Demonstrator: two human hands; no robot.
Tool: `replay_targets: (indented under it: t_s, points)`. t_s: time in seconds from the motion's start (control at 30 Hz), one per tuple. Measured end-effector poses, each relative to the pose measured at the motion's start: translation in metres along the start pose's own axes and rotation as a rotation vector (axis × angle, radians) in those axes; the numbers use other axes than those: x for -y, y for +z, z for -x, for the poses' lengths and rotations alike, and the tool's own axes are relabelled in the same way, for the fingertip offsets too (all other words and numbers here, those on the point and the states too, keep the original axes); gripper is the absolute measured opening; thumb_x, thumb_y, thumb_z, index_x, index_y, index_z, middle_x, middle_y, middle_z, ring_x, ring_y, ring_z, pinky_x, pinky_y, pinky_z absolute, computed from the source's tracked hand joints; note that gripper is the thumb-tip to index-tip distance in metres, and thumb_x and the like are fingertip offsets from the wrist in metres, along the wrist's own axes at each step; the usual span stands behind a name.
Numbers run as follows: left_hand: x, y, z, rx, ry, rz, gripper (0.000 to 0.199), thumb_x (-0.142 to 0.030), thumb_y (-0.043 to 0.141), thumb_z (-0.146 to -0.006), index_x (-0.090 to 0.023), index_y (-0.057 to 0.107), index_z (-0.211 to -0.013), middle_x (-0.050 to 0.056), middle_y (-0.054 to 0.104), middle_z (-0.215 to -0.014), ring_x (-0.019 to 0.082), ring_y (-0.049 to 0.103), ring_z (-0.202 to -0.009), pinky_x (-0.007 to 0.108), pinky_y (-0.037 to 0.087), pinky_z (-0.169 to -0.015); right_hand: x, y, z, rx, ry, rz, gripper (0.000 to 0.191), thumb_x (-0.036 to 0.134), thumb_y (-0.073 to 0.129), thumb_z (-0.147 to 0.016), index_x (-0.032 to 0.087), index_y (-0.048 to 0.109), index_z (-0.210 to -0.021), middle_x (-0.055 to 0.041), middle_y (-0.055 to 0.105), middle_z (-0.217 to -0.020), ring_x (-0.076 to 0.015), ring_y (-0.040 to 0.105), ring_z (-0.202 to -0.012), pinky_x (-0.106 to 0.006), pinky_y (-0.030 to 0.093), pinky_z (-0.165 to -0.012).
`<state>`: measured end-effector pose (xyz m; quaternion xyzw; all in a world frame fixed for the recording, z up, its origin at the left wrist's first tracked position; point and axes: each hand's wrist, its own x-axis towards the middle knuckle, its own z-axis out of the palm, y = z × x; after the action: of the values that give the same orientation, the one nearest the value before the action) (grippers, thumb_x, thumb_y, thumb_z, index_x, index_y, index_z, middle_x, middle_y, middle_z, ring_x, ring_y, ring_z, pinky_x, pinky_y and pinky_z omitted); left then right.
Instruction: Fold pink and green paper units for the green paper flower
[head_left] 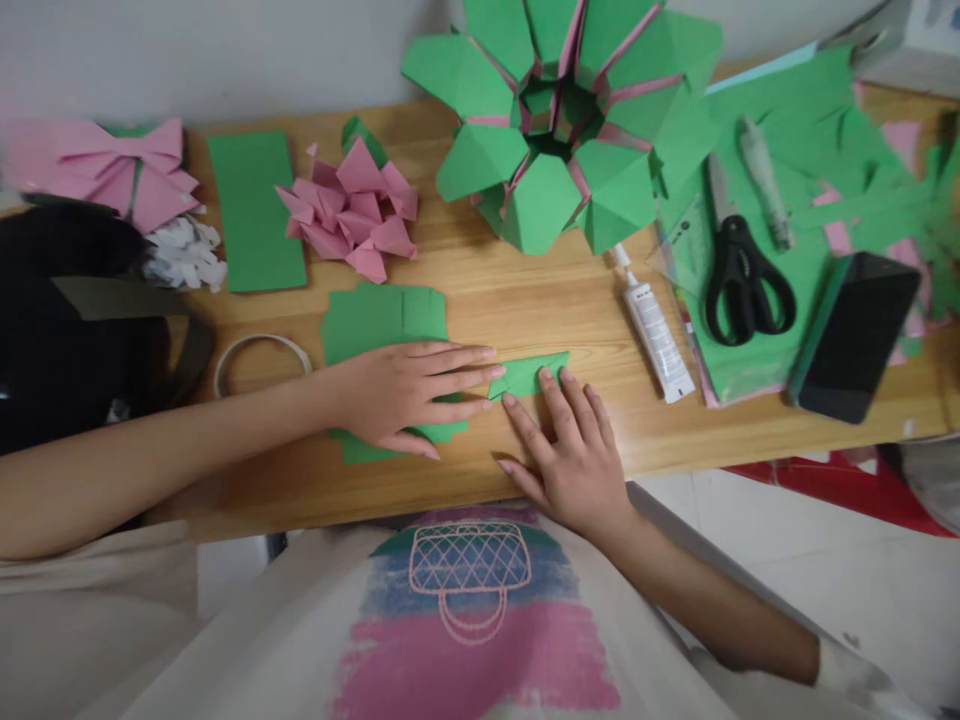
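Note:
A small folded strip of green paper (529,374) lies flat on the wooden table (525,300). My right hand (577,440) rests over its near edge, fingers stretched out and fingertips touching it. My left hand (412,395) lies flat with its fingers spread, its fingertips at the strip's left end. Beneath my left palm is a pile of green paper pieces (382,310), partly covered by the hand. To the left of that pile sits a roll of tape (262,345). A white glue tube (658,340) lies right of the strip.
At the back stand a large green-and-pink folded paper piece (540,200) and pink paper flowers (360,215). Black-handled scissors (746,280) and a phone (855,335) lie on green sheets at right. A black bag (67,320) sits at left, near a green paper stack (259,210).

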<state>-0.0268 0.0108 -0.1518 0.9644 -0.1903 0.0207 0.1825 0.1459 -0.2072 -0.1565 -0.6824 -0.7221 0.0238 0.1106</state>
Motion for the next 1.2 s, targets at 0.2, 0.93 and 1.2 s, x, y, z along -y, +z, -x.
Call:
replay_targets:
  t_s: [0.2, 0.93, 1.2]
  points:
    - [-0.0003, 0.0, -0.0011, -0.027, -0.001, 0.007, 0.058, -0.055, 0.052, -0.092, -0.01, 0.061, -0.126, 0.023, 0.048, -0.148, 0.037, 0.04, -0.141, 0.047, 0.039, -0.112, 0.0002, 0.0001, 0.0006, 0.011, 0.003, -0.007, 0.062, 0.053, 0.053, -0.091, 0.021, 0.048, -0.144, -0.0216, 0.047, -0.147, -0.0397, 0.038, -0.141, -0.057, 0.037, -0.109]
    - [-0.0043, -0.0006, -0.0011, 0.005, -0.065, 0.053, 0.07, -0.062, 0.049, -0.091, -0.006, 0.055, -0.133, 0.022, 0.048, -0.148, 0.035, 0.036, -0.144, 0.046, 0.033, -0.115, 0.0036, -0.0019, -0.0016, 0.028, 0.016, 0.005, 0.058, 0.055, 0.052, -0.091, 0.025, 0.052, -0.141, -0.0211, 0.048, -0.146, -0.041, 0.039, -0.14, -0.058, 0.039, -0.107]
    - [-0.0025, -0.0021, -0.0004, 0.008, -0.038, 0.058, 0.064, -0.058, 0.053, -0.09, -0.009, 0.057, -0.131, 0.023, 0.047, -0.149, 0.037, 0.036, -0.143, 0.049, 0.036, -0.113, 0.0025, -0.0017, -0.0019, 0.014, 0.003, 0.013, 0.06, 0.056, 0.055, -0.089, 0.025, 0.052, -0.14, -0.021, 0.049, -0.143, -0.0411, 0.041, -0.138, -0.058, 0.041, -0.105]
